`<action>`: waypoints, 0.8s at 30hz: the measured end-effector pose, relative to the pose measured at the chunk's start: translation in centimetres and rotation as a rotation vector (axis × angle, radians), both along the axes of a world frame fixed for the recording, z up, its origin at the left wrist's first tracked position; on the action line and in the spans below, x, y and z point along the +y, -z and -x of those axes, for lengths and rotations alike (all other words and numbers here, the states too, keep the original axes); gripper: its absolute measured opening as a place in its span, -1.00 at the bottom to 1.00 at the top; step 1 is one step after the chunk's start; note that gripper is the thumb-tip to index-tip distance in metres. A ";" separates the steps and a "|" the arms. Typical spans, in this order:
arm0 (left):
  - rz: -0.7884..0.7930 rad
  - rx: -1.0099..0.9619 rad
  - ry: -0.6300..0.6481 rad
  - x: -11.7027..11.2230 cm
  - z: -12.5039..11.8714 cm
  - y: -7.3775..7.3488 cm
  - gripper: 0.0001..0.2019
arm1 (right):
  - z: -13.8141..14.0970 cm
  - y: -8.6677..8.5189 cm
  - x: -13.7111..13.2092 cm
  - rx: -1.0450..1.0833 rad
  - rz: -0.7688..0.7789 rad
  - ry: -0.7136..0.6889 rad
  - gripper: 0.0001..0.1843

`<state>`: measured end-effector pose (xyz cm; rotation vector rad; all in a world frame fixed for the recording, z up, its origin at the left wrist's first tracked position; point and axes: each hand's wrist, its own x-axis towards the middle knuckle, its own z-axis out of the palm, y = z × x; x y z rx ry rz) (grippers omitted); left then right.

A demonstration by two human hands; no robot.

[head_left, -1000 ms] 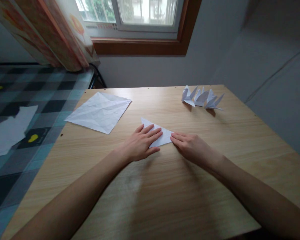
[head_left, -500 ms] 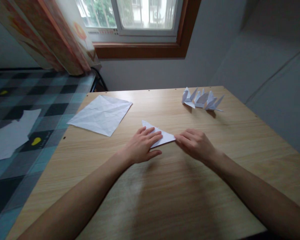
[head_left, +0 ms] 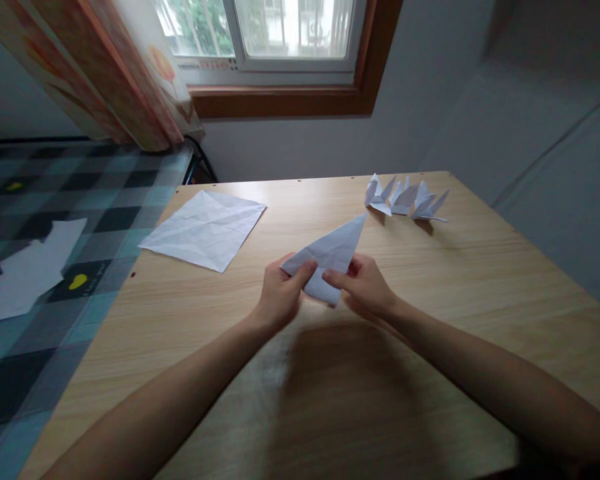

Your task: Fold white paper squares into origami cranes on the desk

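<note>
A folded sheet of white paper [head_left: 333, 247] is held up above the wooden table, its long point slanting to the upper right. My left hand [head_left: 281, 291] pinches its left side, thumb on the near face and fingers hidden behind. On the other side my right hand [head_left: 367, 283] grips the lower right part, its thumb also pressed on the front. The two thumbs lie close together near the paper's middle. Part of the folded layers behind is hidden from me.
A creased square sheet [head_left: 205, 230] lies on the table's left. Three folded paper cranes [head_left: 405, 199] stand at the back right. Paper scraps [head_left: 35, 267] rest on the checked cloth [head_left: 20, 360] to the left. The wooden table [head_left: 220, 413] stretches below a window.
The folded paper has come up off the table and its flat shape has turned toward me. My left hand went from lying flat on it to pinching it; both hands moved closer together.
</note>
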<state>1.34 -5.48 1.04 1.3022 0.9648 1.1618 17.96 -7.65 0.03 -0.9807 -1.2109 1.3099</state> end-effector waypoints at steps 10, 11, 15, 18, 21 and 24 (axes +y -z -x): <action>0.112 -0.115 -0.015 1.8 1.0 1.1 -0.44 | 0.7 -1.1 1.6 0.079 0.080 0.044 -0.56; 0.114 -0.101 -0.031 1.8 1.0 1.1 -0.43 | 0.6 -0.9 1.6 0.065 0.081 0.047 -0.56; 0.094 -0.009 -0.148 2.2 1.2 1.4 -0.39 | 0.2 0.4 1.6 0.005 0.108 0.043 -0.57; 0.049 0.021 -0.303 2.7 1.6 1.3 -0.43 | -0.1 1.2 1.6 0.010 0.097 0.088 -0.62; -0.068 0.076 -0.404 2.9 1.9 1.3 -0.54 | -0.2 1.4 1.5 -0.018 0.029 0.206 -0.72; -0.270 0.236 -0.209 2.1 1.7 1.7 -0.57 | 0.2 1.0 1.1 -0.102 -0.074 0.307 -0.80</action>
